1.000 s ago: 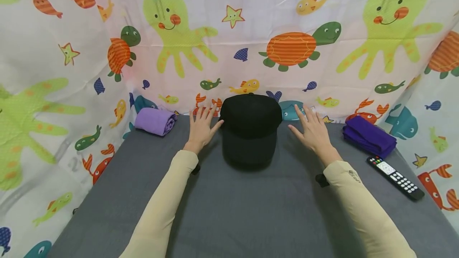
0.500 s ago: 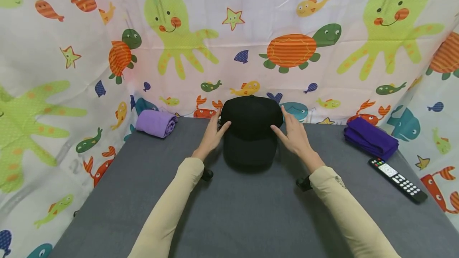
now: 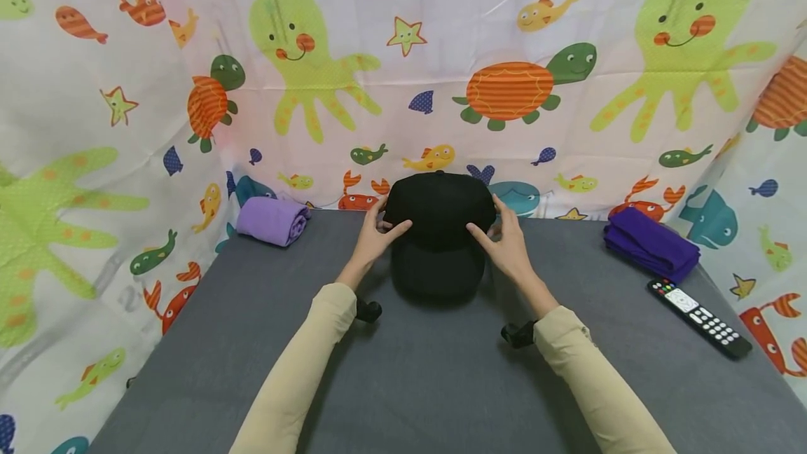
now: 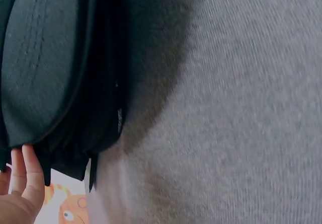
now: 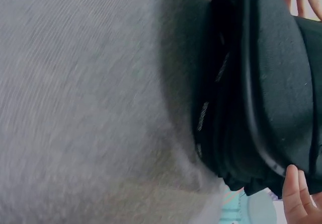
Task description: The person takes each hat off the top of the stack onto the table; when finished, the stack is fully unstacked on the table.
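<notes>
A black baseball cap (image 3: 439, 212) sits at the back middle of the table, its brim toward me. My left hand (image 3: 373, 238) grips its left side, thumb in front and fingers farther back. On the opposite side my right hand (image 3: 506, 244) holds the cap in the same way. In the left wrist view, fingertips of the left hand (image 4: 24, 181) touch the edge of the cap (image 4: 45, 73). The right wrist view has the right hand (image 5: 298, 194) at the edge of the cap (image 5: 282, 93); dark layered fabric with pale lettering shows beneath it.
A rolled lilac cloth (image 3: 273, 221) lies at the back left of the grey table (image 3: 429, 384). At the right are a folded dark purple cloth (image 3: 651, 244) and a black remote control (image 3: 700, 319). A curtain (image 3: 410, 118) printed with sea animals closes off the back and sides.
Both hands have come inward from either side and now grip the cap's edges. The cap has stayed in about the same place.
</notes>
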Tool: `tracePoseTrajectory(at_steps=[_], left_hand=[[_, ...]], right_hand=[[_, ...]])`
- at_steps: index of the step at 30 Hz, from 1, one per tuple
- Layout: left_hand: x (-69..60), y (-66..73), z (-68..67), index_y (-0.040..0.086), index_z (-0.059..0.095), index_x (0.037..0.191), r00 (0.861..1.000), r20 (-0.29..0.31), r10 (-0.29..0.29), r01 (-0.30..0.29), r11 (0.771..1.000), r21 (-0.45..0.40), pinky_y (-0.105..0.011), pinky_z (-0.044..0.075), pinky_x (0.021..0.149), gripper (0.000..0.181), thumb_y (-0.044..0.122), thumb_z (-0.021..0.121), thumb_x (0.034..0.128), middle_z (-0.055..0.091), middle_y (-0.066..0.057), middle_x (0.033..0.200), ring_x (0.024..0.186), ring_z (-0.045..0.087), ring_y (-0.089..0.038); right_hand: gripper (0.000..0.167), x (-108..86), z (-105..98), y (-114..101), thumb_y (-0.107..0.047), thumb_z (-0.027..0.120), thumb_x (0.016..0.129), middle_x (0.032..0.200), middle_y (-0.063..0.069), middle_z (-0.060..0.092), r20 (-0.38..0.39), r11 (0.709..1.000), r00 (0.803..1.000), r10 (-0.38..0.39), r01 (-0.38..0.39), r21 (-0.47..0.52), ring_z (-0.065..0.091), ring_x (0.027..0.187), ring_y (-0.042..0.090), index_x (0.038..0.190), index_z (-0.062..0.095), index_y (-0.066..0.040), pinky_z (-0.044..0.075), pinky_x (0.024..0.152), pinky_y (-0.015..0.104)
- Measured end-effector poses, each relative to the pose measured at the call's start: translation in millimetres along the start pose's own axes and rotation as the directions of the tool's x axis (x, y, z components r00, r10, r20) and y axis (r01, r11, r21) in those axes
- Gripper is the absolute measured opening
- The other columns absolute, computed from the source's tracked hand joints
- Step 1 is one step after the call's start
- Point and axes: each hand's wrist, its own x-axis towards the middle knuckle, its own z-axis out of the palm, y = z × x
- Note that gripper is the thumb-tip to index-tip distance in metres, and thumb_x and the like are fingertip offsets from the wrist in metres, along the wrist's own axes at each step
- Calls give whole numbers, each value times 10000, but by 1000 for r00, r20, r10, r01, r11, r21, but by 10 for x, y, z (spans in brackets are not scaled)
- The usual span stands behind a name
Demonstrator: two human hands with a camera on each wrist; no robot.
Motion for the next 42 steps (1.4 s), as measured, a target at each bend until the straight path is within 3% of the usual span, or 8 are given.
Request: tracePoseTrajectory(at_steps=[6, 10, 15, 21, 24, 30, 36, 42], left_hand=[[-90, 138, 25, 161, 239, 1469, 1000, -20, 5, -6, 1000, -16, -394, 421, 882, 780, 268, 689, 841, 272, -130, 1431, 1029, 475, -330], [-44, 26, 40, 192, 281, 1456, 998, -55, 11, -12, 1000, -23, -315, 426, 814, 783, 312, 713, 814, 322, -84, 1383, 973, 483, -297], [-38, -58, 26, 179, 299, 1449, 995, -85, 50, -52, 998, -21, -310, 425, 774, 776, 323, 716, 811, 332, -92, 1353, 955, 484, -322], [-98, 2, -53, 214, 323, 1435, 998, -62, 5, -8, 999, -37, -306, 421, 776, 744, 327, 714, 812, 307, -83, 1380, 976, 484, -286], [-169, 129, -102, 192, 313, 1437, 998, -40, -43, 42, 999, -34, -326, 423, 783, 743, 305, 709, 819, 285, -102, 1403, 1011, 480, -300], [-245, 120, -175, 258, 352, 1400, 997, -64, -30, 30, 1000, 0, -326, 444, 776, 726, 406, 717, 790, 317, -60, 1373, 1013, 493, -254], [-333, 117, -268, 278, 362, 1390, 997, -66, -37, 36, 999, -26, -340, 426, 776, 691, 332, 721, 803, 325, -55, 1374, 1027, 476, -289], [-462, 90, -355, 303, 400, 1352, 996, -91, -17, 17, 1000, 4, -331, 435, 771, 654, 396, 721, 790, 374, -32, 1297, 965, 485, -248]], right_hand=[[757, -26, -13, -60, -352, 653, 861, 1351, 173, 380, -26, 1000, 999, 24, -24, 8, 531, 735, 237, 1471, 252, -149, 438, 646, 317], [736, -46, -24, -108, -353, 661, 854, 1322, 169, 398, -36, 999, 998, 46, -45, 17, 532, 730, 219, 1459, 283, -172, 441, 617, 291], [723, -76, -34, -203, -370, 663, 849, 1344, 166, 390, -27, 994, 996, 90, -89, 57, 524, 754, 227, 1449, 297, -198, 438, 611, 290], [723, -124, -27, -305, -389, 657, 848, 1348, 163, 386, -10, 988, 992, 123, -122, 91, 509, 757, 252, 1446, 294, -206, 425, 600, 289], [724, -148, -19, -350, -388, 657, 848, 1338, 162, 389, -10, 987, 992, 124, -123, 104, 509, 752, 252, 1446, 289, -211, 424, 594, 273], [725, -193, 7, -448, -376, 666, 845, 1316, 145, 401, -8, 984, 994, 111, -109, 138, 509, 724, 198, 1443, 291, -211, 434, 583, 241], [724, -258, 52, -556, -363, 685, 832, 1281, 127, 421, -7, 982, 994, 107, -104, 159, 502, 707, 179, 1432, 307, -219, 435, 569, 237], [718, -324, 128, -630, -364, 694, 824, 1281, 120, 424, -7, 979, 995, 95, -93, 179, 503, 709, 179, 1422, 321, -226, 441, 559, 234]])
